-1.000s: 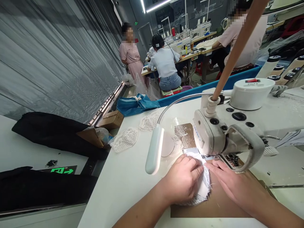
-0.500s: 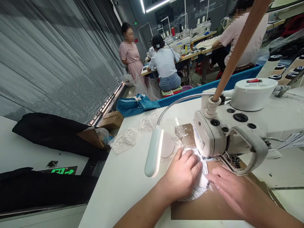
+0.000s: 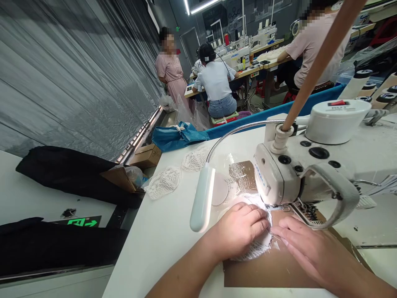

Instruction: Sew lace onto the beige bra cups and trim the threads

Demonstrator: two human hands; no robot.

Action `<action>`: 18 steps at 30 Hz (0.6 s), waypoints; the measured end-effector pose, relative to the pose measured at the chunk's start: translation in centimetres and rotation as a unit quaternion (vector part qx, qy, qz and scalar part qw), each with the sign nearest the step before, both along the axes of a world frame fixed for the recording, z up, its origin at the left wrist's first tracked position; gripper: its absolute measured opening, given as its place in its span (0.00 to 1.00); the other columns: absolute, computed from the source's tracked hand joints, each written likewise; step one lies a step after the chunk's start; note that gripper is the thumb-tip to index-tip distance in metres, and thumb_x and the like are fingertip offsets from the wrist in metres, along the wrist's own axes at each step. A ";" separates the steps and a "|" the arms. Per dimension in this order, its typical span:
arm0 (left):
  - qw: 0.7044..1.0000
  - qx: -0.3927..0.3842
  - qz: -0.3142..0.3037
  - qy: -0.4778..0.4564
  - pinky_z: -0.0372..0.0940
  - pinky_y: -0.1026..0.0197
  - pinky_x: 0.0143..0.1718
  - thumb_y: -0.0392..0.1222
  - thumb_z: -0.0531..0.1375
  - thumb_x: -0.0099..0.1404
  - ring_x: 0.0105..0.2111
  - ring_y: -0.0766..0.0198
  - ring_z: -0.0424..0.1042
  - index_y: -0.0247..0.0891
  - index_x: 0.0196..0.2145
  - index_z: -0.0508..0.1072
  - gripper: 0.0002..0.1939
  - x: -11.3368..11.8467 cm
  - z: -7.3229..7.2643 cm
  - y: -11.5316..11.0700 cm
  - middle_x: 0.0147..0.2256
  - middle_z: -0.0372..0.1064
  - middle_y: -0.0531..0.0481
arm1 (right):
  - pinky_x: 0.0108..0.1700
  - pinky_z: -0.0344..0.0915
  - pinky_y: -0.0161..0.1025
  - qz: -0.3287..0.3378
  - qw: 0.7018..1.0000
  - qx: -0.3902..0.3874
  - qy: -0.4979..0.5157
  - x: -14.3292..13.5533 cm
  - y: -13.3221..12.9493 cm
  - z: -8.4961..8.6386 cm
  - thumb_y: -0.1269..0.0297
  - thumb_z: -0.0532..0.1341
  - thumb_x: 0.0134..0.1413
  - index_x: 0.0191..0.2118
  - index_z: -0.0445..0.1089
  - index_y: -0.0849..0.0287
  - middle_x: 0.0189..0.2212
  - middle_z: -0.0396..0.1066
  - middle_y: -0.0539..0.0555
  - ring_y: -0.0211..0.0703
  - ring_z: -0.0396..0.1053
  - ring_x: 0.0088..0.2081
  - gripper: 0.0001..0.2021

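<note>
A rounded white lace piece [image 3: 259, 250] lies under the head of a white sewing machine [image 3: 276, 176], partly over a brown sheet [image 3: 254, 275] on the table. My left hand [image 3: 240, 231] rests on top of it with fingers curled and pressed together on the fabric. At the piece's right edge, my right hand [image 3: 310, 244] pinches the border between thumb and fingertips, just in front of the presser area. The needle itself is hidden behind the machine head. Light from a lamp on a bendable neck [image 3: 202, 200] falls on the fabric.
More lace pieces [image 3: 164, 183] lie at the table's left side, and a pale round disc [image 3: 219, 191] sits behind the lamp. A slanted wooden pole [image 3: 322, 66] rises from the machine. Thread cones [image 3: 359, 85] stand at right. Several people work or stand beyond a blue cloth [image 3: 182, 136].
My left hand's fingers have drawn closer together and shifted slightly right toward the machine. My right hand stays at the lace edge. The view has moved slightly.
</note>
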State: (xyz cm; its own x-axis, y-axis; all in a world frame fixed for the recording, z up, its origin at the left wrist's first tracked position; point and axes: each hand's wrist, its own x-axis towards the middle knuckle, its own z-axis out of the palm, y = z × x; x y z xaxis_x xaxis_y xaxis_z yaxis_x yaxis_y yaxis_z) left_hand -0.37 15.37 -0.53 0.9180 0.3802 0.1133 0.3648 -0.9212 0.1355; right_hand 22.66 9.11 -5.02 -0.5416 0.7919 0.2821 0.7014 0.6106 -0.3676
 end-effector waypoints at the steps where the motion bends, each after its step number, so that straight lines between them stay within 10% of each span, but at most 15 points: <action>1: 1.000 -0.001 0.000 0.003 0.62 0.55 0.50 0.36 0.49 0.73 0.48 0.57 0.67 0.34 0.53 0.68 0.15 0.0 0.1 0.0 0.52 0.68 0.43 | 0.33 0.63 0.39 -0.004 1.000 0.003 -0.001 0.0 0.0 0.0 0.74 0.48 0.60 0.49 0.70 0.54 0.32 0.74 0.54 0.44 0.71 0.32 0.18; 11: 1.000 0.006 0.005 0.027 0.60 0.57 0.47 0.36 0.51 0.72 0.40 0.60 0.67 0.35 0.49 0.69 0.11 0.0 0.0 0.1 0.41 0.70 0.46 | 0.32 0.61 0.41 0.000 0.997 0.035 -0.061 0.1 -0.5 -1.8 0.78 0.46 0.59 0.50 0.68 0.54 0.33 0.74 0.55 0.46 0.72 0.32 0.21; 18: 1.000 0.013 -0.003 0.027 0.60 0.55 0.48 0.38 0.51 0.71 0.46 0.57 0.67 0.35 0.58 0.65 0.19 -0.2 -0.2 0.2 0.56 0.66 0.41 | 0.31 0.61 0.38 -0.010 0.999 0.027 -0.037 -0.1 -0.2 -0.3 0.77 0.46 0.60 0.46 0.71 0.51 0.34 0.73 0.54 0.41 0.69 0.29 0.20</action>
